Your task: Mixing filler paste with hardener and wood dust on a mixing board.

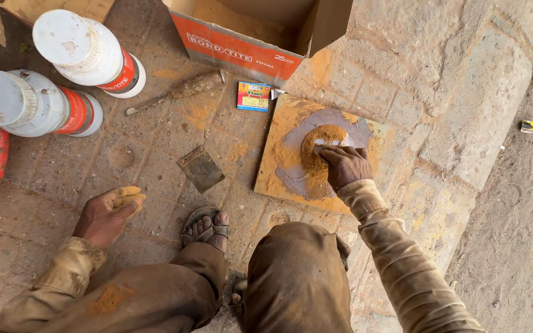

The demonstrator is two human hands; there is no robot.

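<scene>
The orange cardboard box (251, 37) sat open at the top, 2 white jars (63, 74) lay left of it. On the square board (279, 166), right hand (345, 165) pressed fingers together into the orange-brown paste heap (316, 151). Left hand (109, 213) hung loosely curled, powder-dusted, holding nothing.

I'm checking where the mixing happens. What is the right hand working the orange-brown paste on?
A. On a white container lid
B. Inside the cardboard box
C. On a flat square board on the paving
C: the right hand presses into the paste mound on the flat board.
</scene>
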